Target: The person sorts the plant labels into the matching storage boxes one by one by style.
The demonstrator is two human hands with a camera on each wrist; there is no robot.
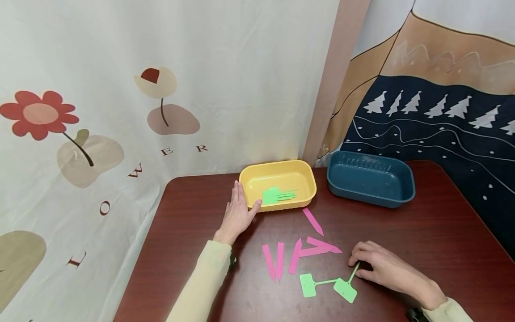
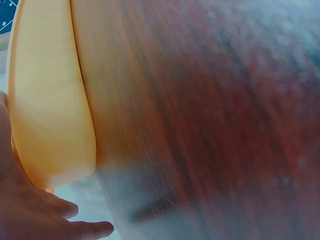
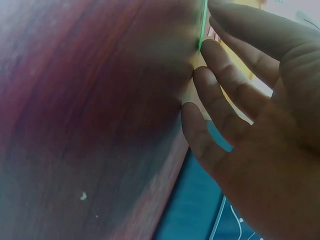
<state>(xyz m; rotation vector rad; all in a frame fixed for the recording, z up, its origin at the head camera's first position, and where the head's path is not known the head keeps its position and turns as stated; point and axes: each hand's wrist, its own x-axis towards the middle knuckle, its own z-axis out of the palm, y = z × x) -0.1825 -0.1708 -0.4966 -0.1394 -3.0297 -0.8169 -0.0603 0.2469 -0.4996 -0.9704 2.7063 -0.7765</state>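
Observation:
My left hand (image 1: 238, 213) rests against the left end of a yellow basket (image 1: 277, 166), fingers straight and thumb at its front corner. In the left wrist view the basket's side (image 2: 50, 100) stands beside the fingers (image 2: 90, 229). Several green T-shaped plant labels (image 1: 271, 195) lie stacked in the basket. My right hand (image 1: 382, 266) pinches the stem of a green plant label (image 1: 345, 290) on the table. Its head overlaps the stem end of another green label (image 1: 308, 285). In the right wrist view, a green edge (image 3: 202, 25) shows by the thumb.
Several pink pointed plant labels (image 1: 280, 261) lie scattered on the brown table (image 1: 193, 214) between the hands; one pink label (image 1: 313, 221) lies just before the yellow basket. A dark blue basket (image 1: 370, 179) stands at the back right. Printed curtains (image 1: 241, 89) hang behind the table.

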